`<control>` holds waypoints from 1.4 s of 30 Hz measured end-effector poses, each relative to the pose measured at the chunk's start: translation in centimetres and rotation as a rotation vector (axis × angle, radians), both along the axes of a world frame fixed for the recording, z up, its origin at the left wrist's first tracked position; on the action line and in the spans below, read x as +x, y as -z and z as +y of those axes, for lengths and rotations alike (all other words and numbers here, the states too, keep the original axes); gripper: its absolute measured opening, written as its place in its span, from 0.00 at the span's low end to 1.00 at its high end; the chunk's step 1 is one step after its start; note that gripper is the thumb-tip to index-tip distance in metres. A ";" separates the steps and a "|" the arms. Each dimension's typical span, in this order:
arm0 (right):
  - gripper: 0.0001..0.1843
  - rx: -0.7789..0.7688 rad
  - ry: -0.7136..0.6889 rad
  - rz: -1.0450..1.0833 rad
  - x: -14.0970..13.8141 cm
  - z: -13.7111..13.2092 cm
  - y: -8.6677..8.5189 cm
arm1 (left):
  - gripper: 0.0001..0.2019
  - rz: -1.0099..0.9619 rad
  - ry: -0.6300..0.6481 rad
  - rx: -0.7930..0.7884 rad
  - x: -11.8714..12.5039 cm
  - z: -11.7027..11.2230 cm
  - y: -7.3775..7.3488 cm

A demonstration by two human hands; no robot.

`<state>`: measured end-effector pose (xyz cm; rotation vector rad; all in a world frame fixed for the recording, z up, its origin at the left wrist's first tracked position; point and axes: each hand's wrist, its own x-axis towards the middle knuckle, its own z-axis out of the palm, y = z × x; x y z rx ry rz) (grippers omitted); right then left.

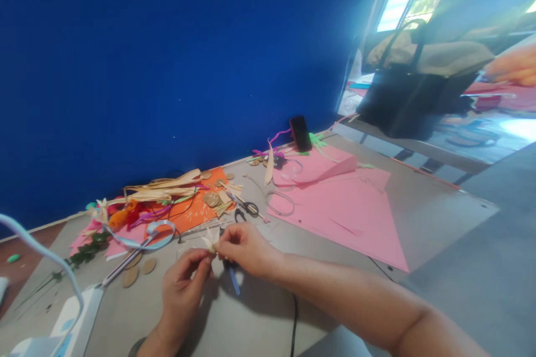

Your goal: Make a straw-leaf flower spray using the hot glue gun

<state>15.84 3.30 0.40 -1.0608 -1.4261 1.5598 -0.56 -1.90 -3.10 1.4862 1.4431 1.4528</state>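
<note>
Two bare hands work close above the worktop (125,312), near the middle of its near side, a small pale strip-like piece (210,241) held between them. The right hand (247,248) pinches narrowly at its base, thumb against forefinger; the left hand (184,284) meets it there in an equally tight pinch. Fingertips cover the lower end of the piece, and its exact form is hard to make out. Below the right hand, a blue strip (234,280) shows only in part, beside something dark that cannot be identified.

Just beyond the hands lie black-handled scissors (250,209), their blades partly lost among scraps. Toward the worktop's back edge, pale dried strips (167,187) overlap an orange sheet (190,217); pink sheets (339,223) spread toward the right edge, and a dark-screened phone (300,134) leans at the back. A white power strip (79,318) is cut off at lower left. Beyond the right edge stand a black bag (402,100) and, blurred and cropped, another person's hand (513,67).
</note>
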 end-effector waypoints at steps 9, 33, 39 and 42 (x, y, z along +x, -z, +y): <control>0.08 -0.018 -0.017 -0.005 0.0 0.0 0.0 | 0.04 0.051 0.030 -0.006 -0.3 0.2 0.1; 0.08 0.026 0.006 -0.058 0.0 -0.1 0.0 | 0.07 0.068 0.074 -0.019 0.0 0.4 -0.3; 0.08 0.017 0.003 -0.053 -0.1 -0.1 -0.1 | 0.08 0.035 0.071 -0.056 0.0 0.5 0.0; 0.08 0.027 0.016 -0.059 -0.1 -0.2 -0.1 | 0.08 0.008 0.081 -0.074 0.1 0.6 0.1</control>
